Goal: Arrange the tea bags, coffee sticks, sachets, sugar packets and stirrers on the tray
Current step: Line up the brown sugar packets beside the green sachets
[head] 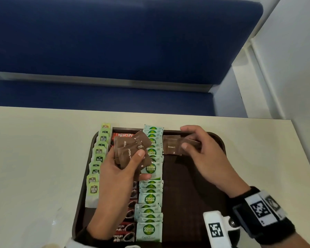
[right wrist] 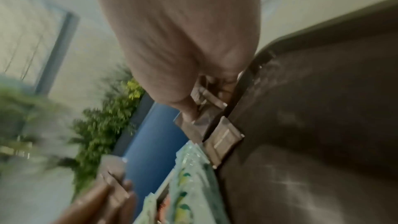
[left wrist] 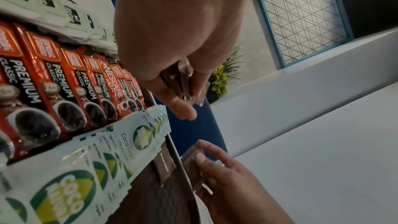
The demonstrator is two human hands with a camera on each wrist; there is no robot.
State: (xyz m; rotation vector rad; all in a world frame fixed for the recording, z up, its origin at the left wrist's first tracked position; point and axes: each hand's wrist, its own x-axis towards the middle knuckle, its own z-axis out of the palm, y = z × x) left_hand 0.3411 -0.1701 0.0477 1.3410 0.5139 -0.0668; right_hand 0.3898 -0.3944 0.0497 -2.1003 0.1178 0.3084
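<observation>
A dark brown tray [head: 220, 140] lies on a pale table. On it run columns of green tea bags [head: 98, 158], red coffee sticks [head: 125, 228] and Coco Natura sachets [head: 149, 228]. My left hand [head: 122, 169] grips a fanned bunch of brown sugar packets [head: 131, 149] above the coffee column; the same bunch [left wrist: 183, 83] shows in the left wrist view. My right hand [head: 199, 149] pinches a brown sugar packet [head: 190, 143] at the tray's far right part, over packets [head: 171, 145] lying there. The right wrist view is blurred.
The pale table [head: 34, 158] extends left and right of the tray. A blue padded bench [head: 114, 42] stands behind the table's far edge. A white wall [head: 294, 68] rises on the right. The tray's right half [head: 186, 194] is bare dark surface.
</observation>
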